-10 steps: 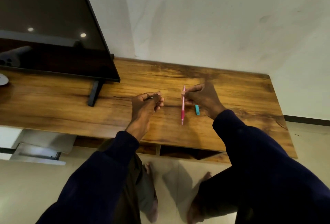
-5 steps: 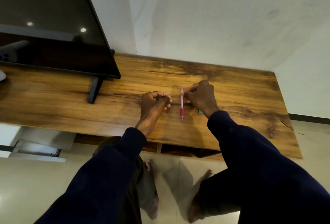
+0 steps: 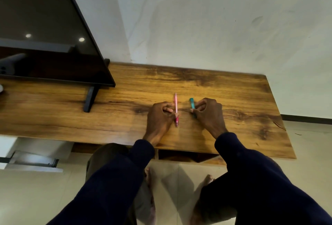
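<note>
At the far left a dark television screen [image 3: 45, 32] stands on a black foot [image 3: 90, 99] on the wooden table [image 3: 242, 92], which runs along a pale wall. Right of the foot, near the table's middle, the left hand [image 3: 159, 117] rests on the wood with its fingers curled in. The fingertips and thumb press against a pink pen [image 3: 176, 105]. The pen stands nearly straight up in the view, with its darker tip pointing toward the person, and the hand appears to pinch it at its lower half, though blur softens the contact. Just beside it, apart from the pen, is a short teal piece [image 3: 192, 103], pinched at its lower end by the curled fingers of the right hand [image 3: 209, 114], which also rests on the tabletop. Dark blue sleeves [image 3: 251, 180] lead back from both wrists, and bare feet show on the tiled floor [image 3: 36, 197] below the table's edge.
</note>
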{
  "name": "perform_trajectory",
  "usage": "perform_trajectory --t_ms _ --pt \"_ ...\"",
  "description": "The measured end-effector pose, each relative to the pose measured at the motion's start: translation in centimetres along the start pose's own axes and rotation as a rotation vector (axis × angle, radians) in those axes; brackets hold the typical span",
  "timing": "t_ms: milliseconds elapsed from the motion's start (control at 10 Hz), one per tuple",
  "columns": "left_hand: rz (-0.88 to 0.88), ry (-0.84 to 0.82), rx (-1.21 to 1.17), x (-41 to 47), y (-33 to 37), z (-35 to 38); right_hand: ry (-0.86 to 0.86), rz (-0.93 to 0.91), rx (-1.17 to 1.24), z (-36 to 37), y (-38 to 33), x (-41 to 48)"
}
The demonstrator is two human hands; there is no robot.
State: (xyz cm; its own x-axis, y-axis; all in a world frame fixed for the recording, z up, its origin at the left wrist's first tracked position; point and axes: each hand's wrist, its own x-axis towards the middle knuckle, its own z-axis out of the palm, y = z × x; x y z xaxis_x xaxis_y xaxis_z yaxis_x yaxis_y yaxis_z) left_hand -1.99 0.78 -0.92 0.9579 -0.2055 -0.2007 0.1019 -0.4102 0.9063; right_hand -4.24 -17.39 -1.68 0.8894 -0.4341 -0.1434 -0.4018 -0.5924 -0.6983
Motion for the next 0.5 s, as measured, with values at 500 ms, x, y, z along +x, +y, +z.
perform_trajectory --t_ms 500 --pt "0.011 0.044 0.062 2.7 1.4 0.3 0.049 -0.096 0.018 -1.2 -0.5 0.4"
